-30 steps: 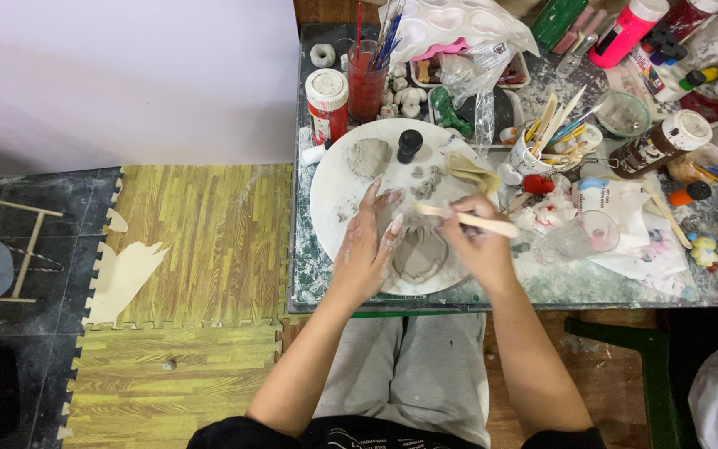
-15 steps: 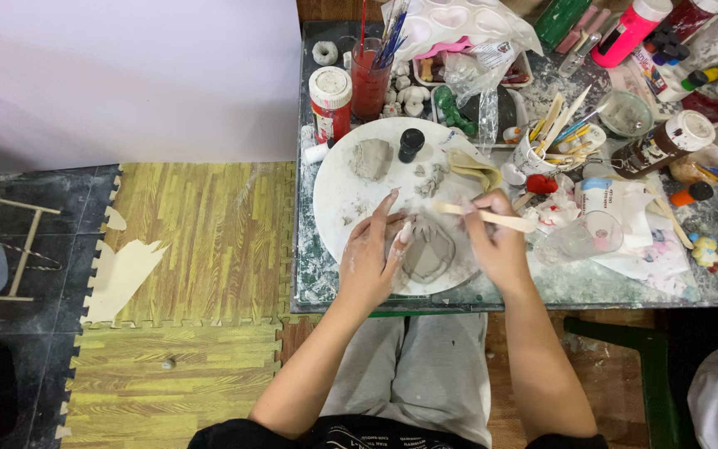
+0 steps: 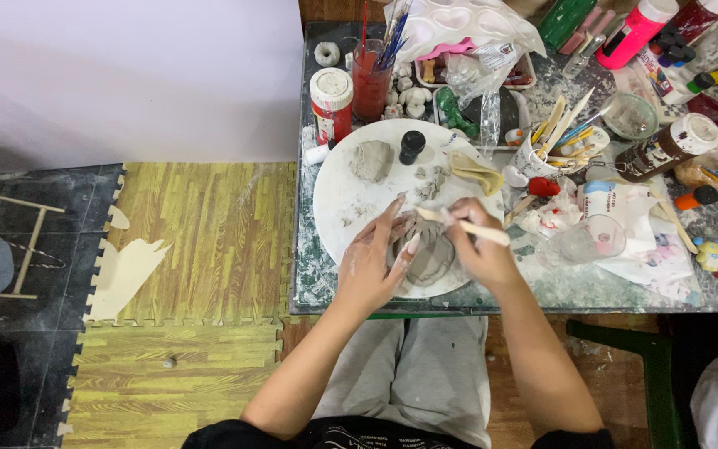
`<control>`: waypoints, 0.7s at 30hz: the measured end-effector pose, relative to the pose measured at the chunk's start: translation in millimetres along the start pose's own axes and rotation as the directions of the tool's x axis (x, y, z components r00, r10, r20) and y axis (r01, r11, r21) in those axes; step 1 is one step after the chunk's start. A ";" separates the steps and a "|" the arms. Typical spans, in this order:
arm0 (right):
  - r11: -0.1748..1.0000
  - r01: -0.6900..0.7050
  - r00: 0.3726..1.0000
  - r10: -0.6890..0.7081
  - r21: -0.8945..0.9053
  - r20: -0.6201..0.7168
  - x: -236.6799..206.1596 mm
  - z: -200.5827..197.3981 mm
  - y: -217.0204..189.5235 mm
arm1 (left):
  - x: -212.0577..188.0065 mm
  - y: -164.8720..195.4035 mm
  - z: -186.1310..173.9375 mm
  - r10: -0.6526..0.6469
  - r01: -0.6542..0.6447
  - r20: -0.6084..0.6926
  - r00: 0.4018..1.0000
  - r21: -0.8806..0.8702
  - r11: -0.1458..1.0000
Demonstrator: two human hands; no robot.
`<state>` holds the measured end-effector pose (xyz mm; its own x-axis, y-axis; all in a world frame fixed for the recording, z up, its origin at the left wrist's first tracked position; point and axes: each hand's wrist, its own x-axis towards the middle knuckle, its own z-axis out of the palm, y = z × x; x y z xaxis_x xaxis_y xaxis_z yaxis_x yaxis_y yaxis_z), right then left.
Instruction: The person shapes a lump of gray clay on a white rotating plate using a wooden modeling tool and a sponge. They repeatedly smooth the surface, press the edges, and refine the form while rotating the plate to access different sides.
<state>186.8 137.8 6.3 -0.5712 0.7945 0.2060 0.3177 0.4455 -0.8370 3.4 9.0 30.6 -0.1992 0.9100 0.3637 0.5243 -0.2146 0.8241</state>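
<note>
Centrally, left hand open on clay piece, right hand gripping wooden tool

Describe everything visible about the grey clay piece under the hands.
The grey clay piece is a flattish, rounded slab of wet-looking clay with an uneven surface, lying on the near edge of the round white board. The left hand steadies its left side, fingers on it. The right hand holds a wooden modelling tool whose tip meets its top.

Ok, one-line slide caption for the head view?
Left hand steadies a grey clay piece on a white round board while the right hand works it with a wooden tool.
</note>
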 end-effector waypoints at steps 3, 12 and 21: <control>0.964 0.255 0.966 -0.257 -0.081 -0.014 -4.8 -0.8 -3.6 | -0.9 -0.3 -0.7 -0.004 0.003 0.011 1.000 0.017 1.000; 0.968 0.216 0.976 -0.217 -0.131 0.007 -2.1 -2.4 -21.9 | -0.9 -3.3 0.1 -0.003 0.003 -0.009 1.000 -0.002 1.000; 0.950 0.300 0.952 -0.304 -0.089 -0.033 -7.9 0.1 -20.0 | -1.9 -3.8 2.9 0.025 -0.023 -0.018 1.000 0.091 0.996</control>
<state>184.9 122.6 21.4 -0.6157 0.6347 0.4669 0.1978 0.6981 -0.6882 4.1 9.1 25.5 -0.2011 0.8978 0.3918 0.6020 -0.2023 0.7724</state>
